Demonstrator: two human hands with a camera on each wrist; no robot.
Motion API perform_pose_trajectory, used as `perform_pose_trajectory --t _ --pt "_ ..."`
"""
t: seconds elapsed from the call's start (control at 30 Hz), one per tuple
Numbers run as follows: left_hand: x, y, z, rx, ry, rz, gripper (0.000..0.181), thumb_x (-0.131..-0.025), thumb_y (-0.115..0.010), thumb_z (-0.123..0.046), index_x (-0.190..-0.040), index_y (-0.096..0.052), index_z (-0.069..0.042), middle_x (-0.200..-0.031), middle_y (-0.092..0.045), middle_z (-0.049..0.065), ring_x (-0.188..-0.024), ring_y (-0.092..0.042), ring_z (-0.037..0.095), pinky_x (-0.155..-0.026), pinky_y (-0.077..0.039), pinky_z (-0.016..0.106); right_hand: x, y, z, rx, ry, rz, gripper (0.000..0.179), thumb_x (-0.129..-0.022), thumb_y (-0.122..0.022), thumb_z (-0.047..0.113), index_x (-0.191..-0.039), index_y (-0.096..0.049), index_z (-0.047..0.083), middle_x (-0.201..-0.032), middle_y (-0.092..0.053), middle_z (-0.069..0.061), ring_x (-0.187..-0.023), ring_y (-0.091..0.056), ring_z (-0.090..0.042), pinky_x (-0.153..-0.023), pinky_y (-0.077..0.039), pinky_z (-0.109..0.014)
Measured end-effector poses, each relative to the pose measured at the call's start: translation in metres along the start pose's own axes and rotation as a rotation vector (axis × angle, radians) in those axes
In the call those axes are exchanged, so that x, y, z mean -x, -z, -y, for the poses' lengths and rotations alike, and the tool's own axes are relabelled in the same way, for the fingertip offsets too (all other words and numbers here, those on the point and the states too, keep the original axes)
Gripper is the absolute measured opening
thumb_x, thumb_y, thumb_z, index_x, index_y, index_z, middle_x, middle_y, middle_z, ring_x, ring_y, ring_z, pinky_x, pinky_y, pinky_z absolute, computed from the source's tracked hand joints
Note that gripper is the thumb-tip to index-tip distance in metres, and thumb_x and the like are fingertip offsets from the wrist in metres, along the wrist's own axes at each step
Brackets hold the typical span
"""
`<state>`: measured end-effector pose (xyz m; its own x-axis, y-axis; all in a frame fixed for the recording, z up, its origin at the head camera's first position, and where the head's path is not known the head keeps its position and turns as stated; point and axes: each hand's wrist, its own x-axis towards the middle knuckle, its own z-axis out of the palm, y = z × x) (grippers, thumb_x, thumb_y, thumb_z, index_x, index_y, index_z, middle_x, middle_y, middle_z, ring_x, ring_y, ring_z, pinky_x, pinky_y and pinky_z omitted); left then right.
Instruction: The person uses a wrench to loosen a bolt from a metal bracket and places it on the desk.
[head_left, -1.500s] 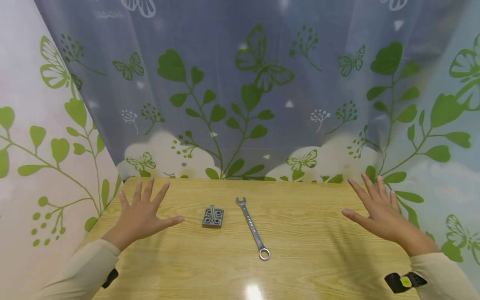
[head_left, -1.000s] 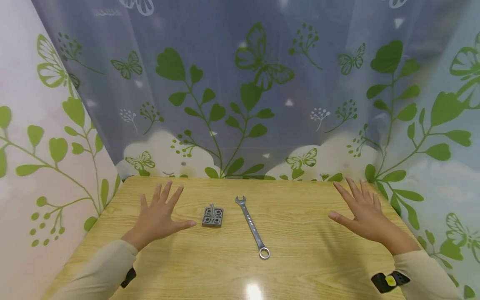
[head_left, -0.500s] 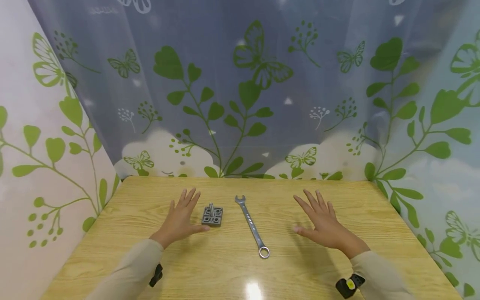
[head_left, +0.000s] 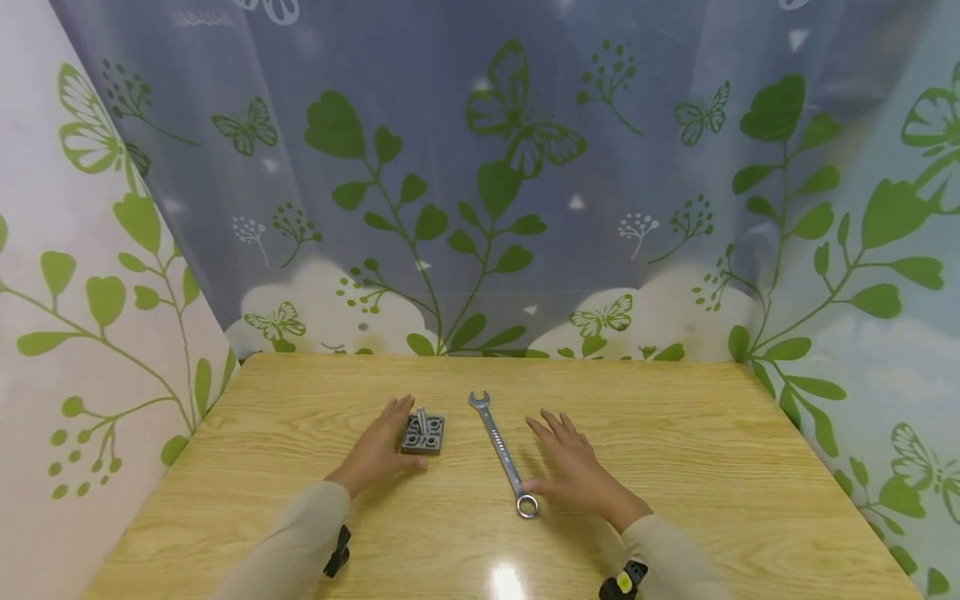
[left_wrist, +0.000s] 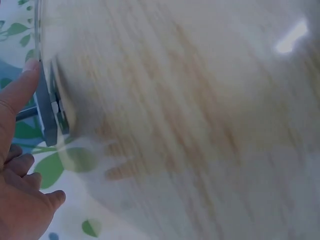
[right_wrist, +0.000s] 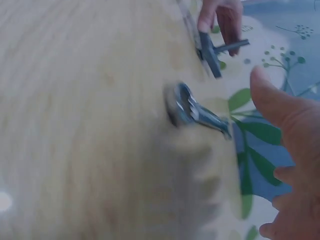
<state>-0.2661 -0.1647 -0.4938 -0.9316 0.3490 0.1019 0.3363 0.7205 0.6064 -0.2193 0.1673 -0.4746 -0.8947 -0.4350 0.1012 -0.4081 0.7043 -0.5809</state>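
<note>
A small grey square block with round recesses and an upright metal pin lies on the wooden table. My left hand is beside it, thumb at its near side and fingers at its left; the thumb tip overlaps the block's edge in the left wrist view, and contact cannot be told. To its right lies a silver combination wrench, open end away and ring end near me. Close to the ring end hovers my right hand, fingers spread and holding nothing. In the right wrist view the wrench is blurred.
The wooden table reaches back to a hanging blue-grey curtain printed with leaves and butterflies. Pale printed panels border the left and right sides. A bright reflection shows on the near tabletop.
Both hands have moved inward over the table, the left one to the grey block, the right one leftward to the wrench. Block and wrench have stayed in place.
</note>
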Motion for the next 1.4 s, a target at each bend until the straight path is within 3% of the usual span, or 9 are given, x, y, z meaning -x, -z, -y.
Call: perform_pose_trajectory --t 0.23,0.4,0.6,0.77,1.03,1.2,1.4 --pt "-0.003 -0.008 0.001 0.05 0.034 -0.024 0.094 -0.074 -0.083 -0.021 -0.148 -0.029 0.002 -0.151 -0.029 0.025 -0.142 -0.02 0.042 -0.114 -0.021 0.056 -0.011 -0.03 0.008 -0.138 -0.024 -0.042 0.081 -0.086 -0.072 0.031 -0.149 -0.03 0.005 -0.154 -0.022 -0.025 -0.142 -0.015 -0.046 -0.107 -0.025 -0.068" --pt "-0.004 -0.012 0.002 0.04 0.02 -0.037 0.088 -0.076 -0.081 -0.02 -0.145 -0.033 0.005 -0.148 -0.033 0.028 -0.139 -0.025 0.044 -0.113 -0.025 0.056 -0.017 -0.047 0.014 -0.104 -0.039 -0.082 0.075 -0.087 -0.07 0.032 -0.145 -0.035 -0.002 -0.148 -0.035 -0.026 -0.135 -0.035 -0.044 -0.106 -0.035 -0.06" --pt "-0.008 -0.013 0.003 0.024 0.0 -0.045 0.076 -0.078 -0.08 -0.017 -0.139 -0.041 0.008 -0.143 -0.041 0.028 -0.138 -0.029 0.043 -0.113 -0.027 0.053 -0.025 -0.061 0.021 -0.067 -0.049 -0.174 0.062 -0.085 -0.073 0.023 -0.133 -0.048 -0.009 -0.129 -0.056 -0.024 -0.111 -0.056 -0.036 -0.09 -0.049 -0.049" --pt "-0.009 -0.013 0.003 0.031 -0.001 -0.05 0.074 -0.077 -0.081 -0.017 -0.136 -0.045 0.009 -0.141 -0.042 0.03 -0.133 -0.039 0.043 -0.111 -0.032 0.051 -0.032 -0.068 0.027 -0.036 -0.09 -0.268 0.05 -0.083 -0.075 0.013 -0.123 -0.057 -0.01 -0.111 -0.062 -0.022 -0.094 -0.058 -0.029 -0.074 -0.05 -0.04" --pt "-0.014 -0.015 0.004 0.027 0.01 -0.059 0.072 -0.074 -0.082 -0.017 -0.133 -0.049 0.008 -0.131 -0.056 0.023 -0.114 -0.058 0.03 -0.099 -0.048 0.044 -0.042 -0.072 0.03 -0.039 -0.163 -0.397 0.026 -0.077 -0.076 0.001 -0.101 -0.07 -0.005 -0.086 -0.062 -0.014 -0.076 -0.06 -0.021 -0.063 -0.053 -0.034" --pt "-0.016 -0.015 0.004 0.02 0.02 -0.067 0.072 -0.073 -0.083 -0.018 -0.132 -0.05 0.008 -0.128 -0.058 0.022 -0.111 -0.06 0.028 -0.095 -0.05 0.043 -0.048 -0.07 0.032 -0.052 -0.223 -0.409 0.011 -0.076 -0.074 -0.004 -0.087 -0.073 -0.002 -0.077 -0.069 -0.01 -0.069 -0.063 -0.019 -0.06 -0.054 -0.035" --pt "-0.016 -0.017 0.002 -0.003 0.009 -0.099 0.067 -0.071 -0.083 -0.018 -0.126 -0.054 0.007 -0.12 -0.063 0.022 -0.103 -0.062 0.027 -0.09 -0.052 0.041 -0.051 -0.066 0.034 -0.097 -0.305 -0.38 0.012 -0.076 -0.069 -0.004 -0.087 -0.073 -0.003 -0.076 -0.071 -0.009 -0.068 -0.065 -0.018 -0.061 -0.056 -0.034"
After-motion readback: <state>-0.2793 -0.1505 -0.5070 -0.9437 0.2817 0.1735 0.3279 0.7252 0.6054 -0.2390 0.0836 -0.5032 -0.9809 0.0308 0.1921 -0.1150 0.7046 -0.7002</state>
